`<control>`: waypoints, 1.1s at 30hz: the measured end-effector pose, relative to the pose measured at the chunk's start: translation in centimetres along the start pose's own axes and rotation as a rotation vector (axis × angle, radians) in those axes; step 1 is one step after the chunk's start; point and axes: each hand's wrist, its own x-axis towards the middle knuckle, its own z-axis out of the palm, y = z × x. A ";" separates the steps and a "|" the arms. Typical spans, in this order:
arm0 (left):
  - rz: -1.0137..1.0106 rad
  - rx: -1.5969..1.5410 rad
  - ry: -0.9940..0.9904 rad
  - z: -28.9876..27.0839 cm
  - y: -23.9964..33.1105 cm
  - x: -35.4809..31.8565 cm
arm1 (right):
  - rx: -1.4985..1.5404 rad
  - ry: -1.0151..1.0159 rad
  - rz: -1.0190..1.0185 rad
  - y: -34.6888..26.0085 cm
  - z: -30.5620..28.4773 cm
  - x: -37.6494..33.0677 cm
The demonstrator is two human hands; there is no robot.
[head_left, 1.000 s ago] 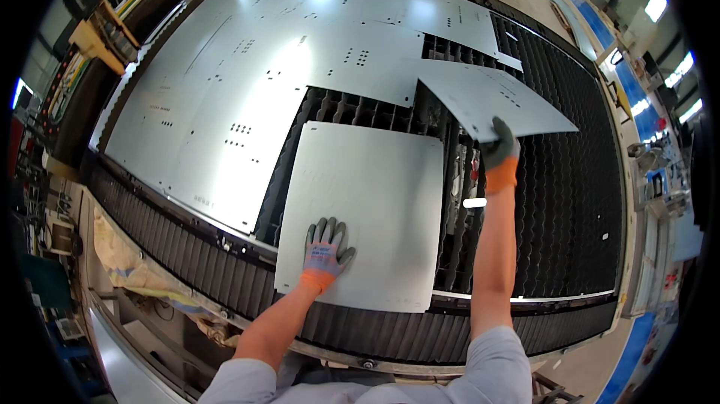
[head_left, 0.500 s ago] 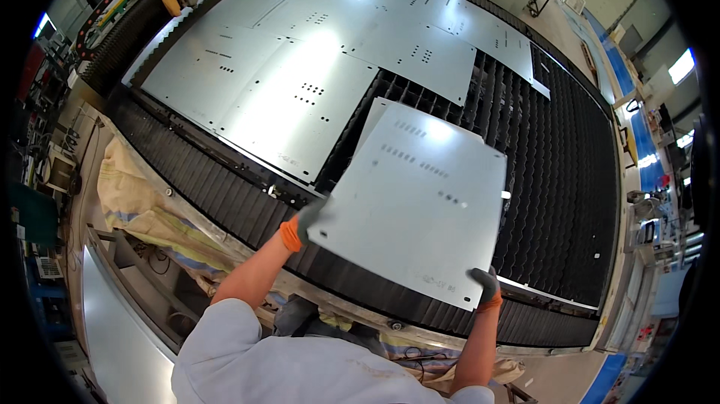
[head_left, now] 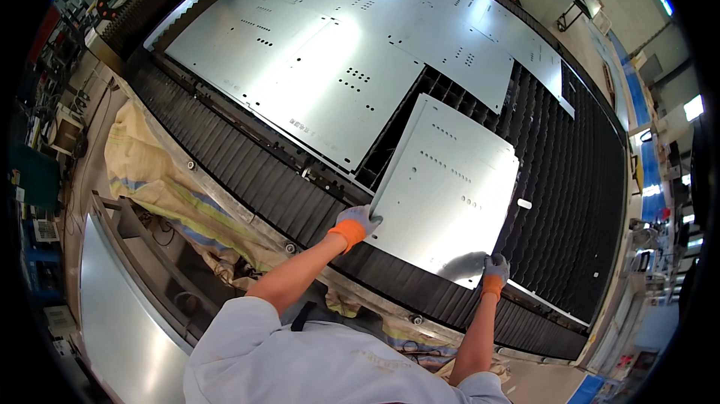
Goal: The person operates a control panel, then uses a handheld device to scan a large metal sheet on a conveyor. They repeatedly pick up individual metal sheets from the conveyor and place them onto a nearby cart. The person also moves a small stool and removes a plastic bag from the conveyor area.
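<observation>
A flat grey sheet-metal panel (head_left: 442, 194) with rows of small holes is between my two hands, over the dark slatted bed of a large cutting table. A second edge shows along its left side and far right corner, seemingly another panel underneath. My left hand (head_left: 358, 224), in a grey glove with an orange cuff, grips the near left corner, thumb on top. At the near right corner, my right hand (head_left: 495, 267), gloved alike, has its fingers closed at the edge. A dark reflection of it shows on the metal.
Larger cut sheets (head_left: 300, 67) cover the bed's left and far parts. Bare wavy slats (head_left: 562, 209) extend to the right, with a small light offcut (head_left: 524, 204) on them. Tan sacks (head_left: 150, 172) hang below the near edge. Another metal sheet (head_left: 120, 314) leans at lower left.
The panel looks smaller and farther from me, and its edges line up more closely with the piece beneath. Both hands have moved with it. My view has shifted, too.
</observation>
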 end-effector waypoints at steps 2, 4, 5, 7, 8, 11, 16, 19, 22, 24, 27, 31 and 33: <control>0.133 -0.136 0.183 1.3 -3.6 -1.0 | 0.351 -0.127 0.037 -4.7 -1.1 -0.7; 0.164 -0.260 0.295 0.8 -5.5 -2.4 | 0.700 -0.343 -0.049 -8.3 1.4 -1.7; 0.160 -0.358 0.346 0.2 -6.7 -2.8 | 0.797 -0.441 -0.170 -14.4 2.7 -3.4; 0.141 -0.566 0.469 -0.9 -9.7 -4.0 | 1.033 -0.859 -0.084 -28.3 1.9 -6.6; 0.095 -0.616 0.502 -1.0 -11.4 -3.6 | 1.020 -0.931 -0.132 -33.5 3.1 -7.9; -0.013 -0.585 0.526 -4.6 -12.3 -2.1 | 0.799 -0.824 -0.205 -41.3 13.0 -6.6; -0.341 -0.815 0.476 -7.9 -18.6 -0.3 | 0.346 -0.720 -0.058 -51.7 13.5 -7.1; -0.101 -1.058 0.516 -9.8 -18.2 0.3 | 0.270 -0.577 -0.052 -50.7 14.3 -7.0; 0.001 -1.187 0.500 -9.1 -21.0 3.5 | 0.150 -0.649 -0.101 -53.1 13.2 -7.9; 0.027 -1.272 0.456 -9.3 -21.9 4.6 | 0.200 -0.681 -0.038 -52.9 13.1 -7.6; 0.084 -1.364 0.464 -10.0 -23.4 6.0 | 0.420 -0.545 0.107 -51.8 12.5 -6.7; 0.167 -1.719 0.149 -13.8 -31.9 8.6 | 1.232 -1.014 -0.025 -55.7 11.9 -5.3; 0.074 -1.728 0.080 -17.8 -24.2 6.7 | 1.286 -0.773 -0.057 -55.3 10.2 -3.2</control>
